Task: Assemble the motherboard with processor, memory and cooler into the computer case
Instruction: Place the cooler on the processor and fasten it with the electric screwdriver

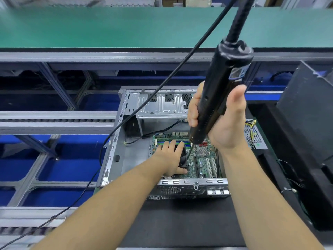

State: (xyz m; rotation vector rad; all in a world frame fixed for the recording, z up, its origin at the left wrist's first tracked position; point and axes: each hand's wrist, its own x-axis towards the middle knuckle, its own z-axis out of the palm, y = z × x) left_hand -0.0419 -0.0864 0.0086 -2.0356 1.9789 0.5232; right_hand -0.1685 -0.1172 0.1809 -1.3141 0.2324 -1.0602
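Inside the open case (115, 156), left hand (171, 157) presses flat on the cooler (182, 157); right hand (221, 121) grips an electric screwdriver (219, 91).

No text, brand or number can be read. A blue-and-white label (237, 73) is borne on the electric screwdriver (219, 98), but its print is blurred. Markings on the motherboard (203, 159) are too small to be made out.

A green conveyor belt (126, 26) runs across the far side above an aluminium frame (54, 58). A black box (304, 112) stands at the right on a black mat (180, 222).
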